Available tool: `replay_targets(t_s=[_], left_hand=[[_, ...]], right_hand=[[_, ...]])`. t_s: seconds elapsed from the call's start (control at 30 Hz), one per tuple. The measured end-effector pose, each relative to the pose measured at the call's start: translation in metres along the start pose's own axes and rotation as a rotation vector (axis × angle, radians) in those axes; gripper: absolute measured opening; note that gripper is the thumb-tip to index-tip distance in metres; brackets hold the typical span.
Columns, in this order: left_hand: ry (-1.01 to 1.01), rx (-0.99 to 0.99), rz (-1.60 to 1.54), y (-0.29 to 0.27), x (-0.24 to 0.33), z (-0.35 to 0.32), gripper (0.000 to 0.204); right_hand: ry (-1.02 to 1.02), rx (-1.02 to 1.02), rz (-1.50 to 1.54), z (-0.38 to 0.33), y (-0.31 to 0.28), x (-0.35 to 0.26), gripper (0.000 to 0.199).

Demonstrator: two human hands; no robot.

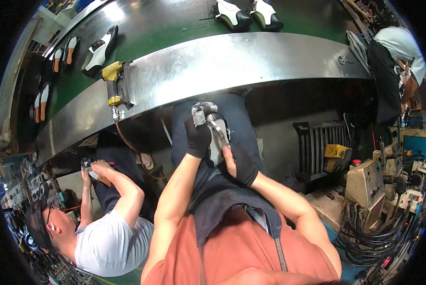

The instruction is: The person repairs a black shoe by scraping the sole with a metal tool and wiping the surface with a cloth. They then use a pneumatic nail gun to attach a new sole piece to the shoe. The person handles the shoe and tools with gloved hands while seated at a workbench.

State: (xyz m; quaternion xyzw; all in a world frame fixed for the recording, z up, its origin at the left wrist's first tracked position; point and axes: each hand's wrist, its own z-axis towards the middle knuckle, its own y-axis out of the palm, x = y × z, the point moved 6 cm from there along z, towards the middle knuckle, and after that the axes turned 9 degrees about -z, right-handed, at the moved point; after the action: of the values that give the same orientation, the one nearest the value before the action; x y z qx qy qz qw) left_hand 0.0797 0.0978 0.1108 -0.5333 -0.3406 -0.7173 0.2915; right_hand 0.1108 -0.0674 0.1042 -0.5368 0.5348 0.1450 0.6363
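Steel-fronted worktop (270, 57) spans the top; yellow air tool (112, 71) lies at its near edge. White shoe (215, 152) sits over the thighs (248, 128), just below that edge: left hand (198, 137) grips its side, right hand (243, 166) is clasped around grey metal tool (221, 133). Dark gap separates thighs from slatted frame (302, 152).

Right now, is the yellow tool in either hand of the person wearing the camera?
No, the yellow tool lies on the metal ledge, apart from the left hand and right hand.
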Motion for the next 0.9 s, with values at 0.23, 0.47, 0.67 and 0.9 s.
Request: replay_targets(t_s=[0.23,0.47,0.67,0.9], left_hand=[[0.054,-0.018,0.008,-0.001,0.009,0.003,0.038],[0.086,-0.016,0.021,0.007,0.006,-0.003,0.038],[-0.142,0.036,-0.243,0.005,-0.01,-0.007,0.03],[-0.024,-0.002,-0.234,0.0,0.012,-0.008,0.033]], right_hand=[[0.252,-0.445,0.649,-0.002,-0.005,0.009,0.051],[0.457,-0.691,0.88,0.007,-0.012,0.01,0.06],[0.29,-0.396,0.279,0.011,-0.031,0.008,0.046],[-0.006,-0.127,0.062,0.001,0.013,0.001,0.045]])
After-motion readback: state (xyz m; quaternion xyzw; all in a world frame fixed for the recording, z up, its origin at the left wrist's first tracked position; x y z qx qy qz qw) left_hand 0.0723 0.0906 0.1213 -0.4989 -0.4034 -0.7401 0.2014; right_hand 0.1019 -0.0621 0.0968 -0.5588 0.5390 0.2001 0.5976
